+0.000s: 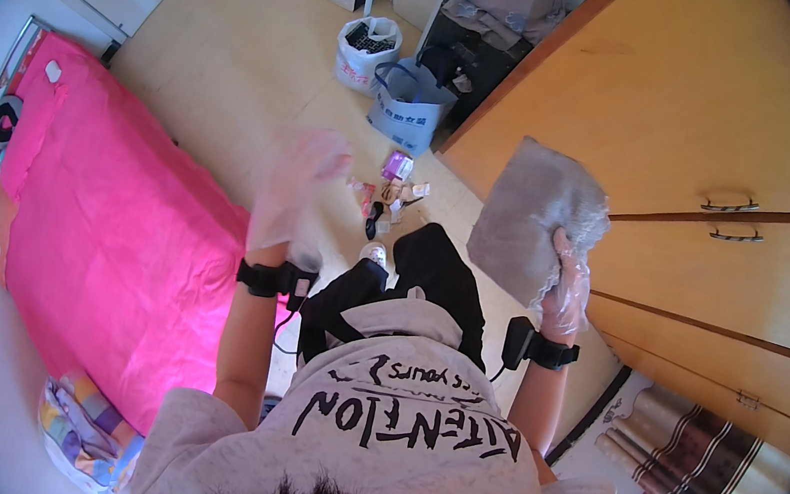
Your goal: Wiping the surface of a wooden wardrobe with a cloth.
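Observation:
My right hand, in a clear plastic glove, grips a folded grey cloth by its lower edge, the thumb lying over it. The cloth is held up in front of the wooden cabinet. My left hand, gloved in clear plastic too, is raised near the bed's edge and blurred; no object shows in it, and its fingers are not clear. A black strap with a small device sits on each wrist. Between the hands, small items lie on the floor around a purple box, with a black object nearer my feet.
A bed with a pink sheet stands at the left. Ahead on the floor are a white bag and a grey-blue tote bag, beside a dark shelf with folded bedding. A wooden cabinet fills the right side.

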A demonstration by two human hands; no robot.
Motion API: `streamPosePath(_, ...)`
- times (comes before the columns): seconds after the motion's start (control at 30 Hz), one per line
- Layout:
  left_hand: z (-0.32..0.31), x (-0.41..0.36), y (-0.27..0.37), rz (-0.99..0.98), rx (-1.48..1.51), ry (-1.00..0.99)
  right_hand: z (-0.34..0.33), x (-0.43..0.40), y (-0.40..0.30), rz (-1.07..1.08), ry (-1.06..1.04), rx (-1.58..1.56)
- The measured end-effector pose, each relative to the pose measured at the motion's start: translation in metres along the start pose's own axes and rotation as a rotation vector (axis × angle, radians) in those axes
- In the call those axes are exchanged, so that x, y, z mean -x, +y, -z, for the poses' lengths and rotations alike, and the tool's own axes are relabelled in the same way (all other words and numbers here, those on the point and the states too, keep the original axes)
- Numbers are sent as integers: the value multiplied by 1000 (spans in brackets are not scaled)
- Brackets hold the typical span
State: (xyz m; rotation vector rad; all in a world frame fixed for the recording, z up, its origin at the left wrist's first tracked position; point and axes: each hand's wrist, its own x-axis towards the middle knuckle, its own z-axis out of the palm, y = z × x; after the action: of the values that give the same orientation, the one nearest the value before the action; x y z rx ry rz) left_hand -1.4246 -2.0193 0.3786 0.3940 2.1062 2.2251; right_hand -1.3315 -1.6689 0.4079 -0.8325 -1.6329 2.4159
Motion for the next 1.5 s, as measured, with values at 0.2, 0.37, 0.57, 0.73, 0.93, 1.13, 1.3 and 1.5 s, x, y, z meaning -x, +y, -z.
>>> streamPosePath(0.2, -126, -31, 37, 613, 326, -360, -4, 16, -30, -41, -247, -216)
streamPosePath(0.37, -214, -71, 109, 670, 488, -573, 50, 6, -51, 127, -151, -57)
streamPosePath(0.57, -294, -92, 115, 330, 37, -853, 114, 3, -115, 60, 88, 460)
streamPosePath(0.73, -335, -117, 114, 657, 549, -944, 217, -21, -89, 633, -247, 497)
streamPosePath(0.93, -384, -122, 123, 332, 305, -694, 197, -35, -107, -69, -128, -476)
streamPosePath(1.13, -385, -116, 131, 245, 108, -571, 176, -56, -121, -245, -308, -902)
streamPosePath(1.3, -361, -134, 143, 346, 126, -511, 145, -55, -147, -142, -238, -486)
streamPosePath(1.5, -312, -153, 115, 228, -26, -526, 96, -44, -158, -199, -191, -391)
